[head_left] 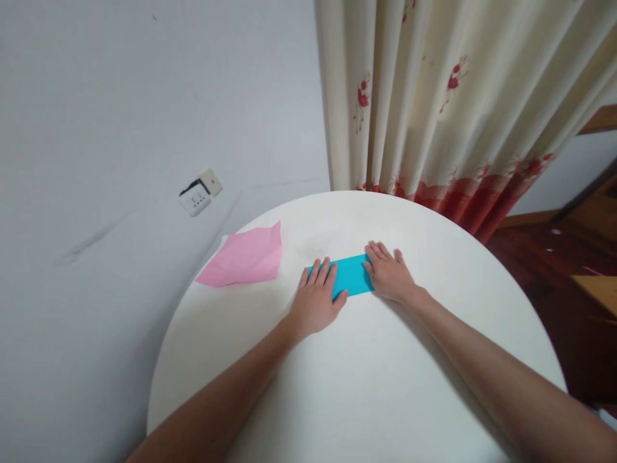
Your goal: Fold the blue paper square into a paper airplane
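Observation:
A turquoise sheet of paper [351,275], folded into a narrow strip, lies flat near the middle of the round white table [366,386]. My left hand [315,299] rests palm down on the strip's left end, fingers spread. My right hand [388,273] presses flat on its right end. Both hands cover the strip's ends; only its middle shows.
A pink sheet of paper [245,260], slightly creased, lies at the table's far left edge. A grey wall with a white socket [198,193] stands behind on the left. A cream curtain with red flowers [443,103] hangs behind the table. Dark wooden floor shows at right.

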`<state>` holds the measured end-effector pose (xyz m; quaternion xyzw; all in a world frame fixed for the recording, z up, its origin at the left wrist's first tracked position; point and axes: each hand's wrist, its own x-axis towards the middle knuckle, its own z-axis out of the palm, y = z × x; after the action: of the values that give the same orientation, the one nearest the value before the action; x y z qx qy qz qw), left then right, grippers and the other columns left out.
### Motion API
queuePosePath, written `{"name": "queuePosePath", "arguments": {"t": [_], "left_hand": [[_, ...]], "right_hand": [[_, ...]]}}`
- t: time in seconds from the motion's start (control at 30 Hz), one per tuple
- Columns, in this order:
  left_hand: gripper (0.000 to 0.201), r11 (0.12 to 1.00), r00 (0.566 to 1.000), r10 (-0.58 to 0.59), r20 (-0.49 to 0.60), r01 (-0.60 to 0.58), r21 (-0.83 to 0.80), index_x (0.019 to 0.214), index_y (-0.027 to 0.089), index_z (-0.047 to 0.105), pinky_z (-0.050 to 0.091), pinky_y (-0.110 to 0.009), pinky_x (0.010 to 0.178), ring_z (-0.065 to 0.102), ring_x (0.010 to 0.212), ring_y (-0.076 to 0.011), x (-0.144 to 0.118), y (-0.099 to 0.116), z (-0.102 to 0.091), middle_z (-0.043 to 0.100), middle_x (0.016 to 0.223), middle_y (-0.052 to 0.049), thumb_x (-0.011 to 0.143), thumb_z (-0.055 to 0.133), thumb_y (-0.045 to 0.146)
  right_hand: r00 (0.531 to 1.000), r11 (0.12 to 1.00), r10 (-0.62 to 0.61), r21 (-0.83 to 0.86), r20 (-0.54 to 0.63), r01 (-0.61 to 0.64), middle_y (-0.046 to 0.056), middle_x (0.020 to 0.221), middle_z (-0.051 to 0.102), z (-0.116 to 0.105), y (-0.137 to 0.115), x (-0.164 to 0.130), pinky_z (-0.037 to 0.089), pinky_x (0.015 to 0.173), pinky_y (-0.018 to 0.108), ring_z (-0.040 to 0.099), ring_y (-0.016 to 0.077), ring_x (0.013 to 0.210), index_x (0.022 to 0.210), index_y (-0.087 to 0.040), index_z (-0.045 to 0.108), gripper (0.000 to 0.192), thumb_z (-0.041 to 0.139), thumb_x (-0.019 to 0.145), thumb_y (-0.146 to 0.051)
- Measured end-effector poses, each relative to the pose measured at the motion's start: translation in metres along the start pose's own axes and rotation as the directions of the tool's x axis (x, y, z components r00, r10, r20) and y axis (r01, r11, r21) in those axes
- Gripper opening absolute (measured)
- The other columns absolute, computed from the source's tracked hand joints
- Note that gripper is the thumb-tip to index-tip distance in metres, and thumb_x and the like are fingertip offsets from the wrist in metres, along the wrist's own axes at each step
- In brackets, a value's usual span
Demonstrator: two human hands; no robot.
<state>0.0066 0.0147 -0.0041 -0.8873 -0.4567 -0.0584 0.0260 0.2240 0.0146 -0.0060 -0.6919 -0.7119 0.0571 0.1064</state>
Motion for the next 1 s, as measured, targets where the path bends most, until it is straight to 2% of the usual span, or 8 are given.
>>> {"name": "queuePosePath", "arguments": {"t": [0.13,0.2,0.33,0.4,0.47,0.63,0.8,1.0], "left_hand": [[0.067,1.0,1.0,0.001,0.018,-0.001,-0.005,0.158,0.017,0.032,0.022,-0.056,0.122,0.02,0.154,-0.0357,0.0,-0.002,-0.001,0.022,0.167,-0.014,0.102,0.039,0.053],[0.067,1.0,0.999,0.023,0.023,-0.022,-0.014,0.158,0.019,0.032,0.022,-0.057,0.122,0.019,0.154,-0.0357,-0.001,-0.003,-0.002,0.022,0.167,-0.013,0.102,0.038,0.054],[0.063,0.994,0.995,0.098,0.021,-0.097,-0.044,0.157,0.022,0.033,0.02,-0.055,0.123,0.018,0.155,-0.0314,-0.001,-0.008,-0.003,0.022,0.167,-0.012,0.103,0.034,0.055],[0.06,0.993,0.994,0.107,0.018,-0.106,-0.057,0.156,0.022,0.036,0.02,-0.054,0.123,0.019,0.155,-0.0286,-0.001,-0.01,-0.002,0.025,0.167,-0.01,0.105,0.031,0.053],[0.056,0.993,0.995,0.095,0.021,-0.093,-0.067,0.154,0.023,0.039,0.021,-0.054,0.123,0.021,0.155,-0.0268,0.001,-0.012,-0.002,0.027,0.166,-0.007,0.106,0.028,0.05],[0.055,0.998,0.998,-0.043,0.047,0.045,-0.046,0.157,0.024,0.035,0.023,-0.057,0.122,0.022,0.154,-0.0285,0.007,-0.02,-0.003,0.027,0.166,-0.003,0.106,0.031,0.044],[0.066,0.982,0.975,-0.187,0.118,0.186,0.02,0.159,0.012,0.027,0.024,-0.059,0.121,0.02,0.155,-0.0309,0.006,-0.025,-0.008,0.021,0.167,-0.011,0.105,0.03,0.049],[0.072,0.95,0.946,-0.307,0.101,0.298,0.092,0.155,-0.005,0.027,0.024,-0.054,0.122,0.02,0.154,-0.0345,0.004,-0.021,-0.006,0.019,0.164,-0.025,0.104,0.033,0.045]], "right_hand": [[0.987,0.989,0.149,0.028,-0.065,-0.147,0.016,0.163,0.033,-0.006,0.012,0.004,0.023,0.117,0.066,0.028,0.034,0.151,0.151,-0.008,0.041,0.052,0.023,0.106,-0.027],[0.982,0.988,0.145,0.08,-0.12,-0.136,0.017,0.16,0.038,-0.008,0.008,0.004,0.025,0.118,0.06,0.031,0.032,0.15,0.151,-0.006,0.041,0.053,0.021,0.106,-0.024],[0.978,0.979,-0.138,0.129,-0.155,0.158,0.012,0.162,0.036,-0.01,-0.011,-0.002,0.02,0.123,0.05,0.024,0.0257,0.153,0.154,-0.013,0.041,0.052,0.026,0.107,-0.031],[0.954,0.946,-0.288,0.127,-0.082,0.297,0.012,0.163,0.034,-0.009,-0.02,-0.008,0.019,0.124,0.05,0.023,0.0262,0.153,0.153,-0.015,0.044,0.053,0.031,0.106,-0.038],[0.934,0.927,-0.358,0.118,-0.001,0.355,0.014,0.164,0.031,-0.007,-0.024,-0.012,0.019,0.123,0.052,0.024,0.0285,0.153,0.154,-0.013,0.042,0.058,0.036,0.105,-0.045],[0.913,0.916,-0.398,0.093,0.091,0.39,0.015,0.166,0.022,-0.005,-0.023,-0.014,0.016,0.123,0.056,0.018,0.0308,0.154,0.158,-0.015,0.034,0.07,0.043,0.101,-0.054],[0.915,0.923,-0.385,0.07,0.123,0.379,0.014,0.167,0.017,-0.004,-0.021,-0.012,0.013,0.124,0.058,0.016,0.0313,0.155,0.16,-0.013,0.029,0.077,0.039,0.1,-0.061],[0.913,0.922,-0.387,0.079,0.13,0.38,0.013,0.168,0.015,-0.004,-0.022,-0.013,0.01,0.124,0.058,0.013,0.0324,0.155,0.161,-0.016,0.025,0.083,0.037,0.097,-0.068]]}}
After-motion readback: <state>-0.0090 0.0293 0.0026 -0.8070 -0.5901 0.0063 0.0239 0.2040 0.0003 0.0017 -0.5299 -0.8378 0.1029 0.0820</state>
